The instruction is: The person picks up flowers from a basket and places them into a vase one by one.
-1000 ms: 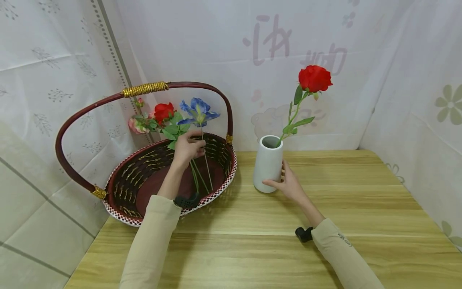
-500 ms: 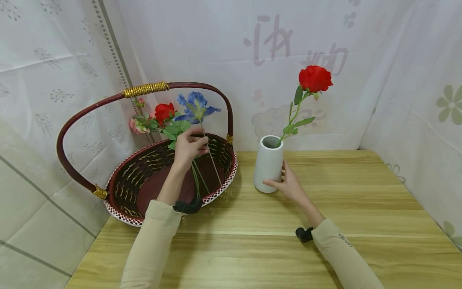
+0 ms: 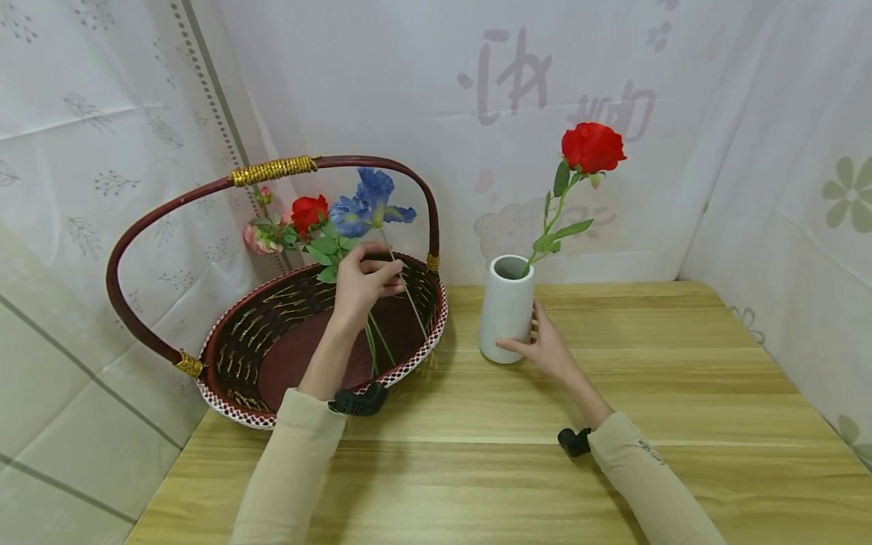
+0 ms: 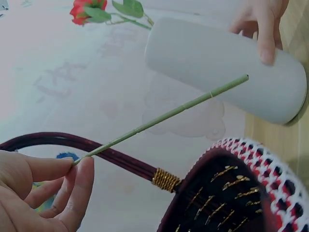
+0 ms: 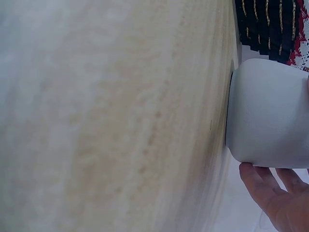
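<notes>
The blue flower [image 3: 371, 204] is located above the right part of the basket [image 3: 409, 371], below the arch of its handle [image 3: 272, 170]; the left hand [image 3: 361, 286] pinches its stem between thumb and fingers just under the bloom; this high grip presumably leaves the length of the stem free below. In the left wrist view the stem's cut end stands clear of the fingers, in line of sight with the vase [image 3: 506, 322]; in the head view it crosses in front of the basket's right rim, and contact there cannot be determined.

The vase stands upright on the table [image 3: 518, 492], to the right of the basket and apart from it; the right hand [image 3: 545, 348] holds its lower right side, thumb across the front, fingers behind, apparently to steady it against tipping. The red rose [image 3: 594, 147] in the vase leans right, its stem against the rim; the left part of the mouth is thereby unobstructed.

A second red flower [image 3: 309, 213] and pink flowers [image 3: 260, 238] rest at the basket's back edge; their heads lie outward, likely because the stems slant across the interior.
</notes>
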### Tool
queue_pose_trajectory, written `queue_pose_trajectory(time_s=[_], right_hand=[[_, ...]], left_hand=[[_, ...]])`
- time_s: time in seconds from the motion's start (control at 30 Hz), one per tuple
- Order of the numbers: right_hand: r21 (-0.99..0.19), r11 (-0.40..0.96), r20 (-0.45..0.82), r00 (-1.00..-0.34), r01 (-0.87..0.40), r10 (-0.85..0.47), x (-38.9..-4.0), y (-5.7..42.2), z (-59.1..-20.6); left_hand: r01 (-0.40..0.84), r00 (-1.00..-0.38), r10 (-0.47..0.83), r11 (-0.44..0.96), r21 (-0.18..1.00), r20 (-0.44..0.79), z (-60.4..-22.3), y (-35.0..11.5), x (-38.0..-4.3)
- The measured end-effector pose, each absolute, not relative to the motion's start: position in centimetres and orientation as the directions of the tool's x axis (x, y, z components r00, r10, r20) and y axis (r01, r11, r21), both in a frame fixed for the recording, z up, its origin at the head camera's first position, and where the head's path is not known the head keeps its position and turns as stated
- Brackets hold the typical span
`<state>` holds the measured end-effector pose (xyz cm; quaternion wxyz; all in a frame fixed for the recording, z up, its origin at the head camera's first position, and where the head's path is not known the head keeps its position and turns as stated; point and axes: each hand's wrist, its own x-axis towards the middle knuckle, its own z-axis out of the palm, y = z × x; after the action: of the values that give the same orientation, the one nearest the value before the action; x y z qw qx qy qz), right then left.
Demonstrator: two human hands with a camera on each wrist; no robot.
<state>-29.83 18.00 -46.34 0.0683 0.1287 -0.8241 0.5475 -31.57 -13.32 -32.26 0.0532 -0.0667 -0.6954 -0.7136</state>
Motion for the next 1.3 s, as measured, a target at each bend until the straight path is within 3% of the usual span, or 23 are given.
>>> queue_pose_trajectory(time_s=[0.23, 0.7, 1.3], right_hand=[[-0.897, 0.343, 0.24, -0.959, -0.278, -0.149, -28.5, 17.6, -44.1], [-0.894, 0.369, 0.223, -0.967, -0.253, -0.122, -30.4, 18.4, -47.1], [-0.892, 0.363, 0.234, -0.962, -0.269, -0.138, -29.6, 17.9, -45.9]], left_hand=[[0.163, -0.986, 0.023, -0.053, 0.985, 0.164, -32.7, -12.5, -30.8], [0.187, -0.981, 0.034, -0.081, 0.979, 0.191, -33.5, -10.9, -29.2], [0.369, -0.925, 0.077, -0.063, 0.927, 0.373, -32.7, -9.5, -27.9]])
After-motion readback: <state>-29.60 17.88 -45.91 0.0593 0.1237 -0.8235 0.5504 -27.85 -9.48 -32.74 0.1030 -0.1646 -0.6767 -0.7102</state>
